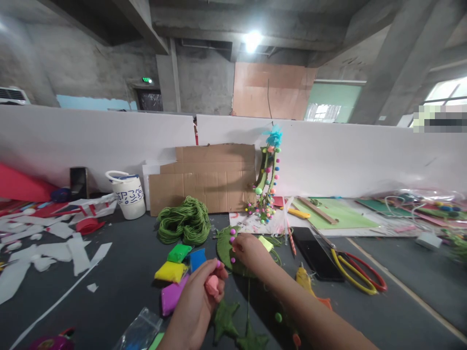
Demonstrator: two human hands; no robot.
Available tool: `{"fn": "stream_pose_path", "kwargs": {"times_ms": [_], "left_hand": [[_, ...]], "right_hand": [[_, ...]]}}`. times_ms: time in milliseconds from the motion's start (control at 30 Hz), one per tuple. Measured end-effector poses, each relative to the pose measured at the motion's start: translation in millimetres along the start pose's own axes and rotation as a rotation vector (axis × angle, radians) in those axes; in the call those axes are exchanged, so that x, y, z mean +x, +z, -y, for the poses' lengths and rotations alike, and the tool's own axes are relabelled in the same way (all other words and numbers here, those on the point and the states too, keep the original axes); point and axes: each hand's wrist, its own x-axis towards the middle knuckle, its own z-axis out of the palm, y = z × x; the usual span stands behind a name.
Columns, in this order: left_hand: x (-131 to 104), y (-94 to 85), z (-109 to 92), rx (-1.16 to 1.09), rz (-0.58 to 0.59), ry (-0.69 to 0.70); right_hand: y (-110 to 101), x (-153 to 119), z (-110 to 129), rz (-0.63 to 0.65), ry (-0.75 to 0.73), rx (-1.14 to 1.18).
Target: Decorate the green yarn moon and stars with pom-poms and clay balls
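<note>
My left hand [199,294] is curled around a lump of salmon-pink modelling clay [212,285]. A small purple ball [218,264] shows at its fingertips. My right hand [251,252] is closed in a pinch over a round green yarn-covered piece [223,243]. Whatever its fingertips hold is hidden, though a bit of orange shows beside them. Several purple balls [232,232] dot the green piece. Below it lie green stars [226,318] along a thin cord. Packets of yellow clay [170,272], green clay [179,253], blue clay [197,259] and purple clay [174,295] lie beside my left hand.
Behind the hands sit a green yarn skein [184,221], a cardboard sheet [200,177] and a hanging ornament [268,180] with coloured balls. Scissors [359,274], a black phone [317,253] and a yellow tool [304,278] lie to the right. White scraps [78,253] and a white bucket [130,197] are left.
</note>
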Motion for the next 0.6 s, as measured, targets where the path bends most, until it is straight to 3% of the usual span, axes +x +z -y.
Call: {"fn": "stream_pose_path", "kwargs": {"times_ms": [600], "left_hand": [[-0.5, 2.1, -1.0, 0.021, -0.013, 0.007]], "right_hand": [[1.6, 2.2, 2.1, 0.008, -0.016, -0.018]]}}
